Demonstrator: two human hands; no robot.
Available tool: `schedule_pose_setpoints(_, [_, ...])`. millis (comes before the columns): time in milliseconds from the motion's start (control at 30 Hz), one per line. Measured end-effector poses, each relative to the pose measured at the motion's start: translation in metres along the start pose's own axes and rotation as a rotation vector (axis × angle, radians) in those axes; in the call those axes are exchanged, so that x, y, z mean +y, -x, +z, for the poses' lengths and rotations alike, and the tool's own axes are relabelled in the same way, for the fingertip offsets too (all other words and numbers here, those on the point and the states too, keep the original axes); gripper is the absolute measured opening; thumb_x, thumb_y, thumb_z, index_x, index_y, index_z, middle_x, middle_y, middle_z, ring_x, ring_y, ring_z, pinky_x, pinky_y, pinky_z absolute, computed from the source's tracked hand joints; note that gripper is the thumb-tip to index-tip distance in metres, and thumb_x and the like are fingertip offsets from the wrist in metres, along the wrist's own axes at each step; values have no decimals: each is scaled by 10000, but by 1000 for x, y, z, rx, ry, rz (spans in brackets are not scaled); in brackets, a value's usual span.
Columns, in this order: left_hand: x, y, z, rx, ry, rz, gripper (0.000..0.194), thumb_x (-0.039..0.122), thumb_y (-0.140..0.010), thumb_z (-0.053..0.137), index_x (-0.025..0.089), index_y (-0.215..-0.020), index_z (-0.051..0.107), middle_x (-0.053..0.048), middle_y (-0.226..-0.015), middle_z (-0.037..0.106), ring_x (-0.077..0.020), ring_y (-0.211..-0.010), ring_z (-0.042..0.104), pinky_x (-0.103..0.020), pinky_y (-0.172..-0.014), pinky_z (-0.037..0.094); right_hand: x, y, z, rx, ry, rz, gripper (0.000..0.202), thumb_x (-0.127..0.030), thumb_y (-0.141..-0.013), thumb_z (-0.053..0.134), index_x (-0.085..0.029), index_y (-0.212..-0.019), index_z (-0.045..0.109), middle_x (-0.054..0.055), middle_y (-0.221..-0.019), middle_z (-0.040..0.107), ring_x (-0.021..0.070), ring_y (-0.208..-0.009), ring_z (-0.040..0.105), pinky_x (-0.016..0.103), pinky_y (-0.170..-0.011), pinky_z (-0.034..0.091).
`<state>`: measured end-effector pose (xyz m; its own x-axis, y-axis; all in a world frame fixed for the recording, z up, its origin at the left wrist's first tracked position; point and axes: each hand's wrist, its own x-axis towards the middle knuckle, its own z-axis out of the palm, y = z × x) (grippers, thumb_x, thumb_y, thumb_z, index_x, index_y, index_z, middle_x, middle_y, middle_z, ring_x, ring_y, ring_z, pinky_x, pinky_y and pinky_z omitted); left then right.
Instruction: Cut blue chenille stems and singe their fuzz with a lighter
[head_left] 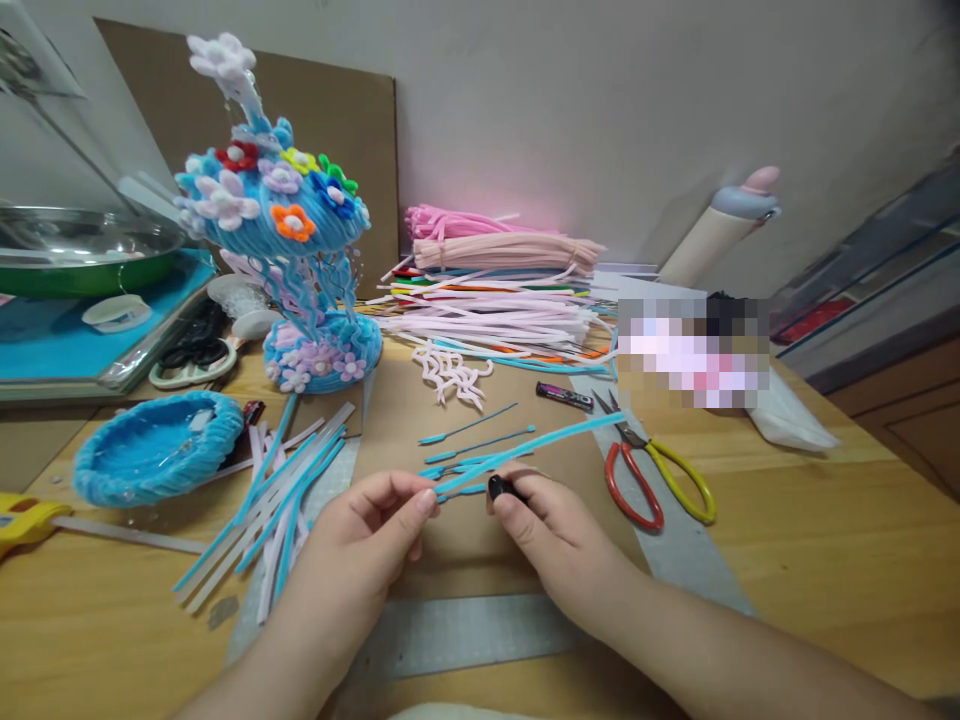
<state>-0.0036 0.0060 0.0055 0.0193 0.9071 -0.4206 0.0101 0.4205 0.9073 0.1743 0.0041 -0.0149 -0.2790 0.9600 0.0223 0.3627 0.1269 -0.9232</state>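
Note:
My left hand (375, 525) pinches one end of a light-blue pipe cleaner (555, 433) between thumb and fingertips. The strip slants up to the right, past my right hand (547, 520), towards the snips. In my right hand a small black object (504, 488) with a rounded end is gripped; its kind does not show. Just beyond my hands lie several blue pipe-cleaner pieces with thinned, dark stems (480, 447) on a brown cardboard sheet (450, 575). Farther back rests a heap of curled pale-pink pieces (452, 375).
Snips (634, 450) with red and yellow handles and a battery (564, 396) lie at right. A flower-covered blue pipe-cleaner ornament (281, 210) stands at left, near a blue bowl shape (157, 450), cut strips (289, 500) and a yellow glue gun (26, 520). Pipe-cleaner bundles (502, 255) line the wall.

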Motion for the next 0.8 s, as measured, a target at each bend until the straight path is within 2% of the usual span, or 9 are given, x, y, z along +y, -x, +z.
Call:
schedule_pose_setpoints(133, [2, 1, 3, 13, 69, -26, 266, 378, -625, 718, 160, -716, 597, 63, -495, 461, -49, -439, 361, -153, -405, 206, -2, -3, -1, 31, -65, 103, 172, -363, -864, 465, -200, -846, 518, 9, -818, 550, 160, -800, 517, 261, -711, 396])
schedule_pose_setpoints(233, [3, 1, 4, 5, 106, -50, 277, 377, -608, 730, 160, -700, 586, 67, -493, 457, -43, -430, 356, -150, -399, 191, -4, -3, 2, 87, -114, 189, 155, -311, -786, 534, -211, -870, 451, -8, -775, 516, 156, -755, 516, 263, -687, 411])
schedule_pose_setpoints(400, [0, 2, 5, -36, 134, -93, 283, 390, -622, 720, 166, -712, 574, 74, -483, 432, -37, -418, 320, -155, -395, 153, -2, -3, 7, 186, -143, 187, 189, -296, -724, 543, -215, -808, 395, -5, -787, 462, 152, -749, 502, 291, -715, 429])
schedule_pose_setpoints(600, [-2, 2, 8, -70, 155, -96, 283, 394, -639, 711, 165, -703, 557, 77, -473, 410, -33, -413, 288, -167, -396, 128, -1, -4, 9, 190, -174, 166, 158, -290, -721, 526, -218, -752, 389, -3, -756, 473, 154, -734, 493, 300, -704, 435])
schedule_pose_setpoints(800, [-1, 2, 7, -73, 171, -97, 274, 378, -650, 708, 163, -701, 547, 78, -483, 415, -30, -411, 283, -168, -393, 121, 0, -3, 9, 180, -163, 220, 194, -324, -723, 529, -219, -777, 376, -2, -799, 437, 161, -785, 475, 318, -764, 413])
